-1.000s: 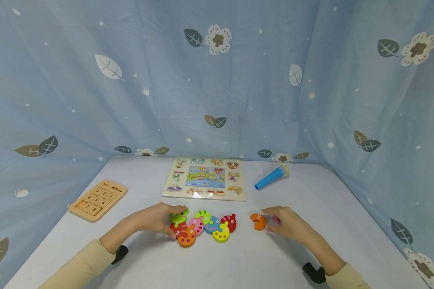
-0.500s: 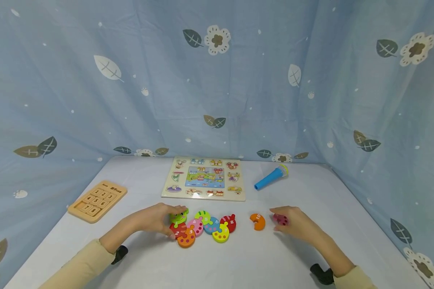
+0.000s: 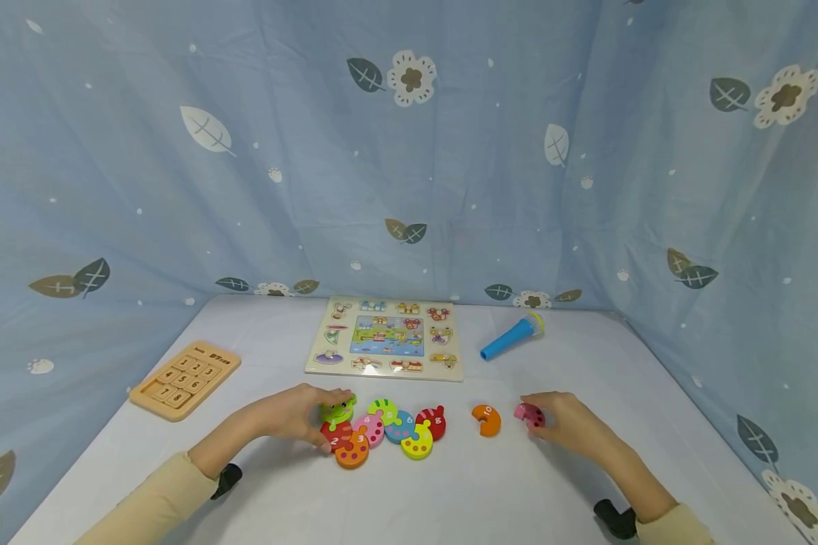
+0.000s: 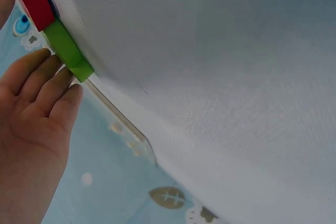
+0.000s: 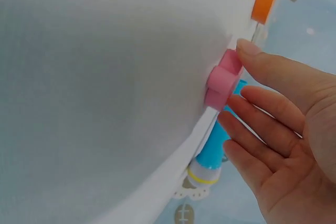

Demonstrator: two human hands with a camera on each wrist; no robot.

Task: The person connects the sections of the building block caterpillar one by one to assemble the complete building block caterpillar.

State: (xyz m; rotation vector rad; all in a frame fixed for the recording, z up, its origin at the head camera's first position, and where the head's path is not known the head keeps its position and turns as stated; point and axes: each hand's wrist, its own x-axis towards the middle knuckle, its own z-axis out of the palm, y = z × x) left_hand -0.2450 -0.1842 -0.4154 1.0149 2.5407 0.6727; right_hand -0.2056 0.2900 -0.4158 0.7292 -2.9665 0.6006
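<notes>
A white table (image 3: 450, 492) is enclosed by a blue leaf-print curtain (image 3: 177, 189). The joined caterpillar puzzle (image 3: 382, 428) appears to be steadied at its green head by the straight fingers of the left hand (image 3: 293, 415), likely so that it does not shift. A loose orange piece (image 3: 486, 419) lies apart. The small pink piece (image 3: 528, 413) lies on the table at the fingertips of the right hand (image 3: 572, 424), touched by thumb and forefinger, the fingers relaxed.

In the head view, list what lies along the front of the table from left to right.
Left hand → green frog-head piece → joined chain of numbered pieces → loose orange piece → pink piece → right hand, its fingers touching the pink piece.
</notes>
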